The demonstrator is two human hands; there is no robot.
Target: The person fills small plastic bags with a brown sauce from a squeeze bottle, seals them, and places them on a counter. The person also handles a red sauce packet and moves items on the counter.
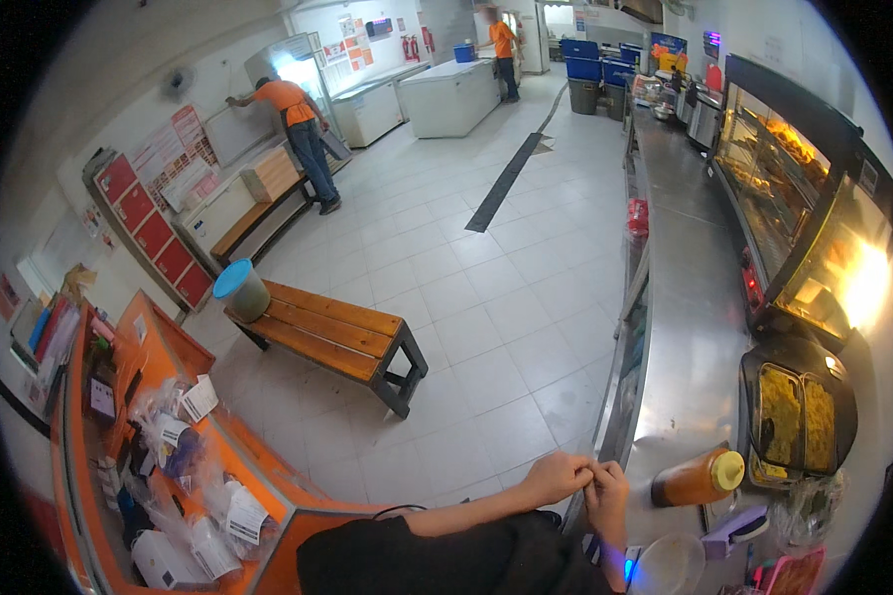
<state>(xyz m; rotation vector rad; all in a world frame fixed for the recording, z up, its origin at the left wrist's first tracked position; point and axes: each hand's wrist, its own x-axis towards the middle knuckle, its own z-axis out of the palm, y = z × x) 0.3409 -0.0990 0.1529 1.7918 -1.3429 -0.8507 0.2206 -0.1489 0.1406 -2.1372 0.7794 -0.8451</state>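
Observation:
My left hand [558,478] and my right hand [606,499] meet in front of me at the near edge of the steel counter [677,342]. Their fingers are curled and pressed together at the tips. If anything is pinched between them, it is too small or hidden to make out. Just right of my right hand lies a squeeze bottle [700,478] of orange-brown sauce with a yellow cap. Below it is a clear round lid or bowl [668,565]. Behind the bottle, a black warmer [836,372] holds two trays of yellowish food.
A lit glass food display [779,159] stands along the counter. An orange desk [298,535] with bagged parcels is at left. Beyond it, a wooden bench [337,332] carries a blue-lidded bucket [242,290]. Two people in orange shirts [288,102] stand farther back, near white freezers [453,99].

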